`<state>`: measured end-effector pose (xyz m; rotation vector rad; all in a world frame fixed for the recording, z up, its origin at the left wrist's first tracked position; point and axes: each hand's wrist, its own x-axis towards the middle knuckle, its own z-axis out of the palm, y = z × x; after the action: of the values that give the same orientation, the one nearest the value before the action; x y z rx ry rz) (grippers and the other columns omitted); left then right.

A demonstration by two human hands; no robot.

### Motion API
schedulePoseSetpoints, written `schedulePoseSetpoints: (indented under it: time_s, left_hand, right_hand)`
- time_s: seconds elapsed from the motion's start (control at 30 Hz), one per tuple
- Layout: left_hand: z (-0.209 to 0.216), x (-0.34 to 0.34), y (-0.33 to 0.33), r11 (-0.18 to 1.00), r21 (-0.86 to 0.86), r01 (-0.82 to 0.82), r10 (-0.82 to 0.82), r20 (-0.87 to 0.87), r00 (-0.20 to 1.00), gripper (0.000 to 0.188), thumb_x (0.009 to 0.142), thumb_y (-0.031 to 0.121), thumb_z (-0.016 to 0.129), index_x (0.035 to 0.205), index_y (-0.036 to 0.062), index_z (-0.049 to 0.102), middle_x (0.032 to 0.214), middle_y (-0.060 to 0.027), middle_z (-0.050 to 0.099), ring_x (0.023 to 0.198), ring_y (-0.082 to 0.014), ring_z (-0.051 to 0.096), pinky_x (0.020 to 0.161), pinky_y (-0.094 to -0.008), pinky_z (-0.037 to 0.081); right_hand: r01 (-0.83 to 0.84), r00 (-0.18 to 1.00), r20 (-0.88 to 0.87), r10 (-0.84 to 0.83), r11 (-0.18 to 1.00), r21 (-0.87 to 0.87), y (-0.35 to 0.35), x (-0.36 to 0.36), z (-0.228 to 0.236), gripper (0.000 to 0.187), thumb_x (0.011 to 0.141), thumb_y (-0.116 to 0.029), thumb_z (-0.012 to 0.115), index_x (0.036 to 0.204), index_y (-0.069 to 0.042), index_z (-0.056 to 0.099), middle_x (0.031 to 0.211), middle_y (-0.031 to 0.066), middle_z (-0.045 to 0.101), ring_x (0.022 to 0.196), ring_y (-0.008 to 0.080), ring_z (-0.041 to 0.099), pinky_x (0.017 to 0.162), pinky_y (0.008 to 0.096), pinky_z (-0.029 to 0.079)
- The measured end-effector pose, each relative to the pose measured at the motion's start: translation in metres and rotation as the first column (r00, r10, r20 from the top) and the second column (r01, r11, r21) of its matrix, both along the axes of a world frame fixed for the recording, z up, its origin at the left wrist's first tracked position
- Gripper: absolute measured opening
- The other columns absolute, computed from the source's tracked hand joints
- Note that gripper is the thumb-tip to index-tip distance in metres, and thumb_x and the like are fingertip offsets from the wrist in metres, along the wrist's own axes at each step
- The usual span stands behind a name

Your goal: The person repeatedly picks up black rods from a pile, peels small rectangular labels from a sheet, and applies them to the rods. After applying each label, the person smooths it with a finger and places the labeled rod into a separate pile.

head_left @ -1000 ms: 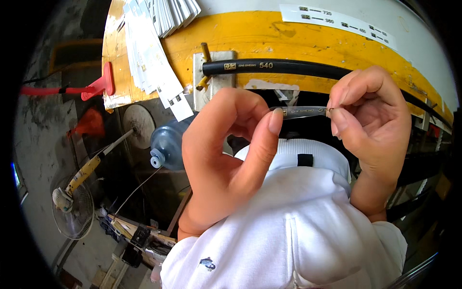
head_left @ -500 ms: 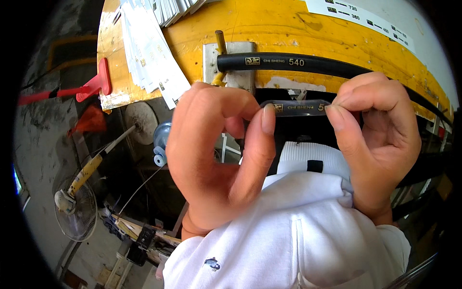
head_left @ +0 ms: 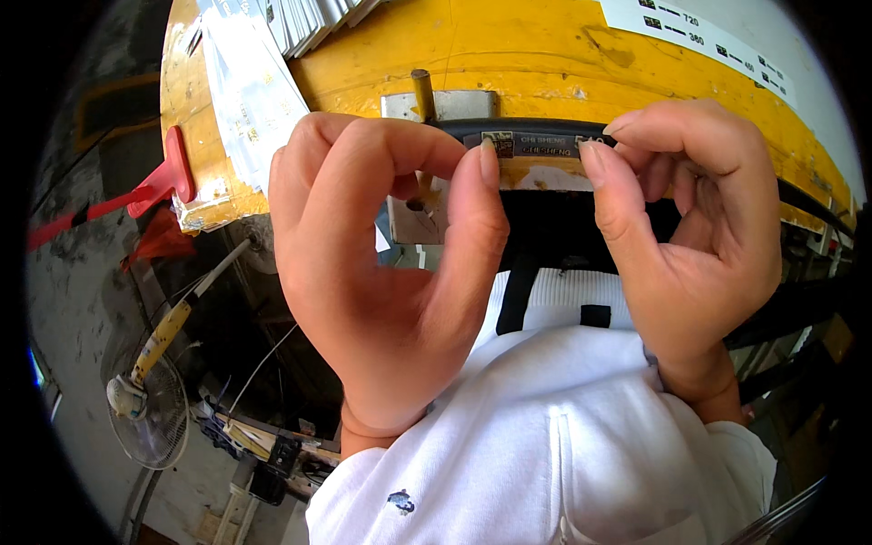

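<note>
A small clear film label [head_left: 545, 151] with gold print is stretched between my two hands, right in front of the long black rubber strip [head_left: 545, 126]. My left hand [head_left: 381, 236] pinches the label's left end between thumb and forefinger. At the other end, the thumb and fingertips of my right hand [head_left: 695, 209] grip it. Gold marks on the black strip show just above the label's own print. Whether the label touches the strip I cannot tell. Both hands partly cover the strip, which curves away to the right along the table edge.
A brass-coloured peg [head_left: 422, 95] stands on a metal plate [head_left: 468, 103] fixed to the yellow table [head_left: 363, 73]. White printed sheets [head_left: 241, 86] lie at the back left. A red tool [head_left: 171, 182] sticks out past the table's left edge. A fan [head_left: 150, 422] stands lower left.
Both hands have moved up and slightly left, carrying the film label from below the black strip up against its front in view. The pinch at each end is unchanged.
</note>
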<state>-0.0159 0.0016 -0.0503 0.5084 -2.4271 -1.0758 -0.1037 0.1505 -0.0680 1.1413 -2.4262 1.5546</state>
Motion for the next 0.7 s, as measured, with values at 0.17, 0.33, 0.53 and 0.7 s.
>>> schedulePoseSetpoints:
  time_s: [0.17,0.33,0.53,0.7]
  left_hand:
    - [0.0,-0.005,-0.002,0.998,-0.057,0.004,0.002,0.095,0.995,0.015,0.083,-0.003,0.07,0.078,-0.0013,0.056,0.075,-0.0021,0.048,0.072,-0.0109,0.041,0.067,-0.0239,0.031]
    - [-0.001,-0.008,0.0,1.0,0.029,-0.007,0.005,0.097,0.995,0.018,0.082,-0.004,0.069,0.075,-0.0006,0.053,0.074,-0.0021,0.047,0.07,-0.0104,0.041,0.066,-0.0239,0.031]
    - [-0.002,-0.007,-0.002,0.996,0.085,0.003,-0.012,0.106,0.994,0.018,0.083,-0.005,0.069,0.076,0.0,0.052,0.076,-0.0013,0.046,0.068,-0.0084,0.041,0.063,-0.0214,0.03]
    - [-0.004,-0.006,-0.006,0.996,0.084,0.032,-0.04,0.099,0.994,0.018,0.082,-0.005,0.069,0.076,0.0006,0.053,0.077,-0.0009,0.045,0.067,-0.0072,0.041,0.061,-0.0198,0.03]
  right_hand:
    - [0.006,1.0,0.005,-0.007,0.974,0.225,-0.006,-0.002,0.016,0.037,0.076,0.015,0.074,0.106,-0.001,0.061,0.092,0.0021,0.063,0.067,0.0047,0.047,0.06,0.0183,0.032]
    - [0.084,0.994,0.046,-0.098,0.965,0.248,-0.011,0.003,0.017,0.04,0.075,0.015,0.075,0.108,-0.002,0.061,0.089,0.0006,0.061,0.067,0.0046,0.047,0.06,0.0185,0.032]
    - [0.043,0.998,0.045,-0.049,0.99,0.137,0.002,0.001,0.003,0.042,0.075,0.017,0.072,0.11,-0.001,0.059,0.088,0.0021,0.059,0.067,0.0062,0.049,0.061,0.0193,0.034]
    - [-0.012,0.995,0.096,0.004,0.996,0.087,0.001,0.001,0.003,0.043,0.075,0.02,0.07,0.111,0.001,0.057,0.09,0.0063,0.059,0.068,0.0088,0.051,0.061,0.0209,0.038]
